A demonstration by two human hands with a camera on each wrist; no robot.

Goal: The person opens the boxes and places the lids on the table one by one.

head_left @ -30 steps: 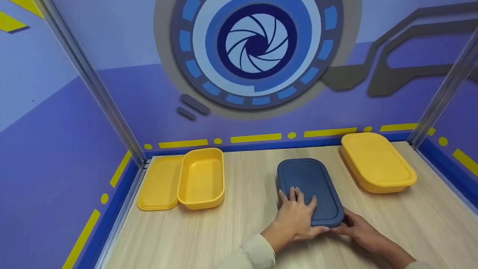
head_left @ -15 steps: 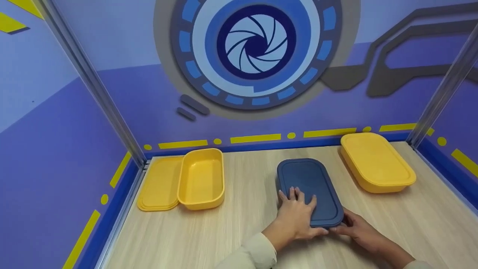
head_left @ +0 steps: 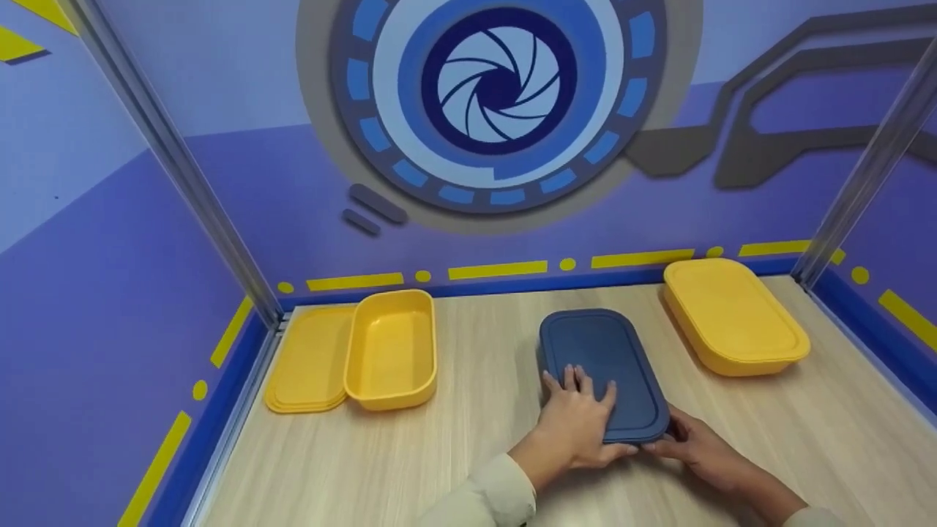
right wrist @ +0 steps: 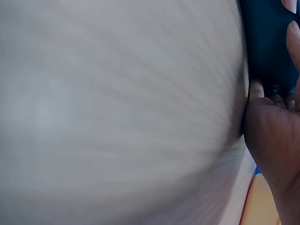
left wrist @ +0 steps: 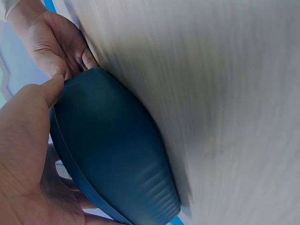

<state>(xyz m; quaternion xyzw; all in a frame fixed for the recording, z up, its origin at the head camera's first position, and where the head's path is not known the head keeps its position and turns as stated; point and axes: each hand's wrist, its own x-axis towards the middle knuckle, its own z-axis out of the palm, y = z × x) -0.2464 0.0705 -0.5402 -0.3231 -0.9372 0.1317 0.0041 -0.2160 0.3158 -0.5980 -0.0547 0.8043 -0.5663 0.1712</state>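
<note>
A dark blue lidded food container (head_left: 596,338) sits on the table in front of me, its long side running away from me. Spread fairly straight over its lid is my left hand (head_left: 577,424), with the thumb along the near edge. My right hand (head_left: 706,452) grips the near right corner, thumb at the rim and fingers around the side. From the left wrist, the container's smooth side (left wrist: 108,136) shows below the lid rim, and both thumbs meet close together at one corner. In the right wrist view, fingers (right wrist: 257,89) lie against the blue wall.
An uncovered yellow container (head_left: 392,348) stands at the left, its flat yellow lid (head_left: 311,359) lying beside it. At the back right is a yellow container with its lid on (head_left: 736,311). Printed panels (head_left: 498,249) and metal posts (head_left: 179,154) bound the wooden tabletop (head_left: 483,366).
The whole head view has shifted very slightly. Both hands keep their places on the blue container, and nothing else has moved.
</note>
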